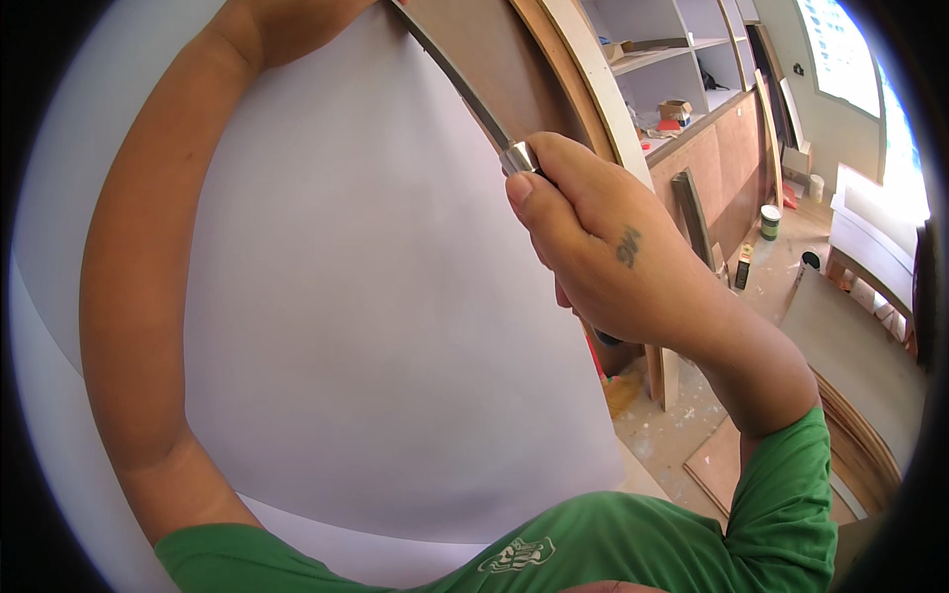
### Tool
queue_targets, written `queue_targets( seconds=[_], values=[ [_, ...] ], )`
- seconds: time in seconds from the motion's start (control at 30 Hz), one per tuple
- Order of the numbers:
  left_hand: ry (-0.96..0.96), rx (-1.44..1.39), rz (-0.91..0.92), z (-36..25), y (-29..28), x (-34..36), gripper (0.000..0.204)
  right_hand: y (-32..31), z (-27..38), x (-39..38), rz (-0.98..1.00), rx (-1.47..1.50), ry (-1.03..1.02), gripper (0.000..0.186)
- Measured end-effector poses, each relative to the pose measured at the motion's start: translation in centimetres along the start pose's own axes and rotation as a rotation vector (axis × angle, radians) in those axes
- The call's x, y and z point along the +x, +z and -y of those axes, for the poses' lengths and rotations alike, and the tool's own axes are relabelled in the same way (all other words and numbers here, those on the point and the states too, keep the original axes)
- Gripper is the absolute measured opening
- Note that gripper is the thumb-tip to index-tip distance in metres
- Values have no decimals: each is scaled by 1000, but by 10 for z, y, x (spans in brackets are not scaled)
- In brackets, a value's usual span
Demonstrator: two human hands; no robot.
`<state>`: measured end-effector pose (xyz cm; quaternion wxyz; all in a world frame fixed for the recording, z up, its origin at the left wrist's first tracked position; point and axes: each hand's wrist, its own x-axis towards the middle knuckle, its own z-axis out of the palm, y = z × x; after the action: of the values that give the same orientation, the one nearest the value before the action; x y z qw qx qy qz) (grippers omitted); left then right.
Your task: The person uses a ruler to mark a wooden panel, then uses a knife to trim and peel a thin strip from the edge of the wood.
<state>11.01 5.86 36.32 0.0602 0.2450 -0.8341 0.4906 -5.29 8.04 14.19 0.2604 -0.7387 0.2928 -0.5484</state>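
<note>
My right hand (603, 237) is wrapped round the handle of a long metal file (455, 79), thumb lying along the handle near the shiny collar. The narrow grey blade slants up and left along the edge of a large white sheet-covered panel (366, 277). At the top edge of the picture my left hand (301, 22) meets the blade's far end; a bit of fingertip shows past the blade, while most of its fingers are cut off. The left forearm stretches over the panel's left side.
Beyond the panel's right edge stand curved wooden boards (563, 59). White shelving (652, 64) with a small cardboard box (675, 111) is at the back right. A can (770, 222) stands on the dusty floor (672, 435). Stacked sheets (855, 425) lie at the right.
</note>
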Motion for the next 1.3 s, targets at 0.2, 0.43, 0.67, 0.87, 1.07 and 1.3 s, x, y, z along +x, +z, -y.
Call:
queue_targets(
  seconds=[0.2, 0.43, 0.67, 0.87, 1.07, 1.3],
  values=[
    [-86, 63, 113, -1, -4, 4, 59, 4, 1, 3, -30, -30, 26, 34],
    [-122, 246, 129, 11, 6, 12, 59, 5, 5, 9, -13, -79, 51, 34],
    [-161, 305, 198, 4, 7, 18, 59, 9, 3, 16, -15, -119, 33, 36],
    [-115, 332, 183, 8, 11, 19, 56, 6, -3, 20, -21, -104, 15, 33],
    [184, 38, -64, 10, 3, 8, 49, -11, 10, 0, -1, -57, 33, 34],
    [361, -32, -173, 10, 3, 4, 50, -11, 5, -19, 16, 4, 8, 28]
  ],
)
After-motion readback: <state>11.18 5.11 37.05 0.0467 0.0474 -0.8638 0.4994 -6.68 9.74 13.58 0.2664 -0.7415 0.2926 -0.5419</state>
